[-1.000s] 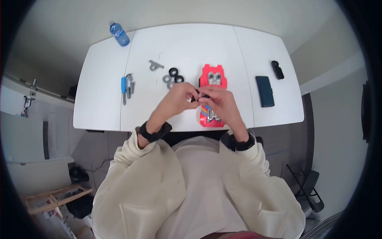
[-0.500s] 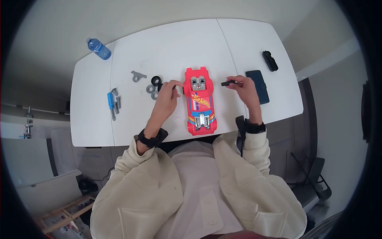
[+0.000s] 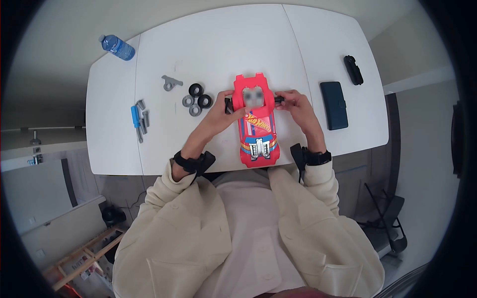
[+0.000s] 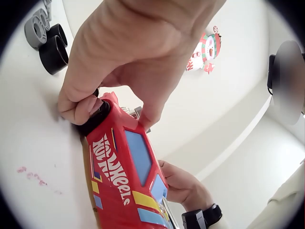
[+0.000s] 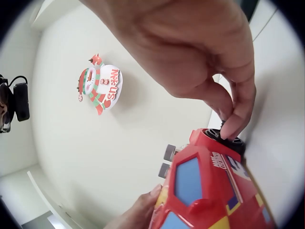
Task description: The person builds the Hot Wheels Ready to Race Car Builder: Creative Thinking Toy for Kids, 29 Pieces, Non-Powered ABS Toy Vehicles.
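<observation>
At the right flank of the car (image 3: 259,130), the right hand (image 3: 297,107) pinches between thumb and fingers a black wheel (image 5: 238,145), close to its middle; this wheel lies against the red body, but how deep it sits I cannot tell, since the fingertips cover a part of it. On the opposite flank, the left hand (image 3: 221,115) holds the car, its thumb upon the top beside the silver engine and its fingers bent down against the other black wheel (image 4: 98,119).

The car rests near the person's edge of the white table (image 3: 218,49), its long side pointing away from the body, between the two hands.

To the left of it lie, in one close group, two black tyres (image 4: 54,56) and two grey rings (image 4: 32,33) (they seem to touch one another). A little farther left is a grey tool (image 3: 172,82), and nearer to the table's left end a blue-handled screwdriver (image 3: 135,116) lies just beside some grey bolts (image 3: 145,119). A blue bottle (image 3: 118,48) is at the far left corner. On the right are a dark case (image 3: 334,106) and, beyond it, a black object (image 3: 353,70). Both wrist views show also a snowman (image 4: 208,50) on the wall.
</observation>
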{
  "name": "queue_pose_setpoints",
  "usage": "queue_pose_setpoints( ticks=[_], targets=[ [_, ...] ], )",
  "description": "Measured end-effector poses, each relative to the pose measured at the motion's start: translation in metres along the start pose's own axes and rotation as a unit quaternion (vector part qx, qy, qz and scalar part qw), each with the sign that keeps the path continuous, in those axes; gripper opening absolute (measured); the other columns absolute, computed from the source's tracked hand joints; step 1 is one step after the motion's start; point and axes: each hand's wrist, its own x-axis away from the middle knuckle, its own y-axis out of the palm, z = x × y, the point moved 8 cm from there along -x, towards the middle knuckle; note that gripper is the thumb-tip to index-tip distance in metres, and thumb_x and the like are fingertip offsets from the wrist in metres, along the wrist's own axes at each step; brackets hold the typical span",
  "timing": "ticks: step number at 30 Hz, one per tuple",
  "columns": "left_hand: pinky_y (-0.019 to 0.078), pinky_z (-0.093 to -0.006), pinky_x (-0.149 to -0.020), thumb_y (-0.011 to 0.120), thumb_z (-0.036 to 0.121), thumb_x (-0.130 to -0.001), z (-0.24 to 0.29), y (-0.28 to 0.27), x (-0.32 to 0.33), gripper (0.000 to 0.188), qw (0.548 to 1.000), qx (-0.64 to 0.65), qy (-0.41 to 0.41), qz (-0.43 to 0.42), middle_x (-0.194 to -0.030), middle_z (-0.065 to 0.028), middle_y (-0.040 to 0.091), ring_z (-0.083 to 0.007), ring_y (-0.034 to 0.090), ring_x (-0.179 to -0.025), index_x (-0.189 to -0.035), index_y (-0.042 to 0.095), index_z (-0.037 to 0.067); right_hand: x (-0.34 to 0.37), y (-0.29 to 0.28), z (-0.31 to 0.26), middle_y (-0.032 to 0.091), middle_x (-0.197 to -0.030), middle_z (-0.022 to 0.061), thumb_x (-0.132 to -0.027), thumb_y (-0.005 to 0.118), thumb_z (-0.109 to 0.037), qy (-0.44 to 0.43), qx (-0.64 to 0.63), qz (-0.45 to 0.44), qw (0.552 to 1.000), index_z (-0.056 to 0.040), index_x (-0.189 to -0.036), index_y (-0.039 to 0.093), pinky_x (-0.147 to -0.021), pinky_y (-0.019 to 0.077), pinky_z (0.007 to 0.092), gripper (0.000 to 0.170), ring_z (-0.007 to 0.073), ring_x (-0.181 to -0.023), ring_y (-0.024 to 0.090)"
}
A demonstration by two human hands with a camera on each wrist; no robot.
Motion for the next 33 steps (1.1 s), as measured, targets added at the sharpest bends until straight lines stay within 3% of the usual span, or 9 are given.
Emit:
queue_pose_setpoints(
  ticks=[5, 10, 14, 16, 20, 22, 26, 29, 33],
  targets=[
    [0.0482, -0.0301, -0.095, 0.08, 0.042, -0.09, -0.002, 0.006, -0.002, 0.083, 0.999, 0.007, -0.004, -0.034, -0.117, -0.0091, 0.064, -0.0132, 0.059, -0.102, -0.147, 0.038, -0.003, 0.0, 0.006, -0.018, 0.07, -0.088, 0.0115, -0.101, 0.056, -0.003, -0.082, 0.058, -0.003, 0.995, 0.0037, -0.125, 0.069, -0.069, 0.058, 0.0297, 0.027, 0.0159, -0.075, 0.07],
    [0.0482, -0.0306, -0.095, 0.079, 0.044, -0.091, -0.005, 0.005, -0.002, 0.083, 1.0, -0.002, 0.004, -0.026, -0.118, -0.0103, 0.063, -0.0135, 0.059, -0.105, -0.145, 0.039, -0.004, 0.001, -0.014, -0.014, 0.059, -0.055, 0.0027, -0.108, 0.054, -0.028, 0.107, 0.185, 0.082, 0.974, 0.0001, -0.115, 0.072, -0.047, 0.0469, 0.0295, 0.034, 0.0109, -0.047, 0.057],
    [0.0483, -0.0313, -0.095, 0.078, 0.047, -0.091, -0.007, 0.002, -0.003, 0.084, 0.999, -0.038, -0.002, -0.018, -0.118, -0.0114, 0.063, -0.0147, 0.059, -0.105, -0.145, 0.039, -0.004, 0.003, -0.02, -0.008, 0.061, -0.058, 0.0042, -0.107, 0.055, -0.026, 0.042, 0.088, 0.111, 0.989, 0.0009, -0.115, 0.069, -0.049, 0.0486, 0.0297, 0.031, 0.0118, -0.049, 0.059],
    [0.0483, -0.0317, -0.094, 0.078, 0.049, -0.091, -0.005, 0.004, -0.003, 0.087, 0.999, -0.021, 0.017, -0.025, -0.118, -0.0122, 0.063, -0.0158, 0.059, -0.105, -0.146, 0.038, -0.004, -0.006, -0.003, -0.004, 0.059, -0.055, 0.0046, -0.107, 0.054, -0.026, -0.14, 0.088, 0.047, 0.985, 0.0017, -0.117, 0.067, -0.048, 0.0479, 0.0302, 0.032, 0.0128, -0.048, 0.059],
    [0.0481, -0.0323, -0.096, 0.075, 0.049, -0.093, -0.004, 0.01, 0.0, 0.088, 0.999, -0.027, 0.004, -0.036, -0.122, -0.0149, 0.061, -0.0172, 0.059, -0.107, -0.148, 0.034, -0.006, 0.004, 0.007, -0.022, 0.066, -0.069, 0.0071, -0.106, 0.057, -0.02, -0.114, 0.082, 0.052, 0.989, 0.0027, -0.113, 0.067, -0.053, 0.0525, 0.0288, 0.026, 0.0137, -0.056, 0.065],
    [0.048, -0.0336, -0.099, 0.071, 0.048, -0.096, -0.009, 0.014, -0.003, 0.089, 0.997, 0.005, 0.068, -0.022, -0.127, -0.0182, 0.059, -0.0196, 0.059, -0.111, -0.149, 0.028, -0.01, 0.014, -0.004, -0.03, 0.068, -0.078, 0.0081, -0.101, 0.062, -0.009, 0.129, 0.246, 0.108, 0.955, 0.0031, -0.111, 0.067, -0.059, 0.0549, 0.0271, 0.017, 0.0139, -0.065, 0.068],
    [0.0472, -0.0347, -0.101, 0.068, 0.048, -0.099, -0.024, 0.013, -0.015, 0.089, 0.996, -0.052, 0.078, -0.012, -0.131, -0.021, 0.057, -0.0218, 0.058, -0.116, -0.149, 0.025, -0.013, 0.007, -0.007, -0.01, 0.069, -0.078, 0.0105, -0.1, 0.064, -0.009, 0.115, 0.207, 0.081, 0.968, 0.0025, -0.112, 0.067, -0.062, 0.0551, 0.0275, 0.017, 0.0142, -0.068, 0.069],
    [0.0469, -0.035, -0.103, 0.068, 0.048, -0.099, -0.025, 0.014, -0.014, 0.09, 0.995, -0.056, 0.075, -0.023, -0.133, -0.0217, 0.056, -0.0227, 0.058, -0.119, -0.149, 0.025, -0.013, 0.005, 0.0, -0.019, 0.065, -0.064, 0.0102, -0.105, 0.058, -0.018, -0.098, 0.086, 0.087, 0.988, 0.0003, -0.11, 0.068, -0.058, 0.052, 0.0293, 0.022, 0.0135, -0.061, 0.068],
    [0.0446, -0.0407, -0.109, 0.07, 0.051, -0.094, -0.022, 0.013, -0.012, 0.096, 0.996, -0.015, 0.081, -0.027, -0.14, -0.0348, 0.046, -0.0367, 0.053, -0.131, -0.148, 0.028, -0.017, 0.004, -0.005, -0.02, 0.069, -0.071, 0.0086, -0.101, 0.057, -0.006, -0.065, 0.27, 0.122, 0.953, -0.0001, -0.11, 0.068, -0.06, 0.0524, 0.0284, 0.016, 0.0142, -0.066, 0.068]
  ],
)
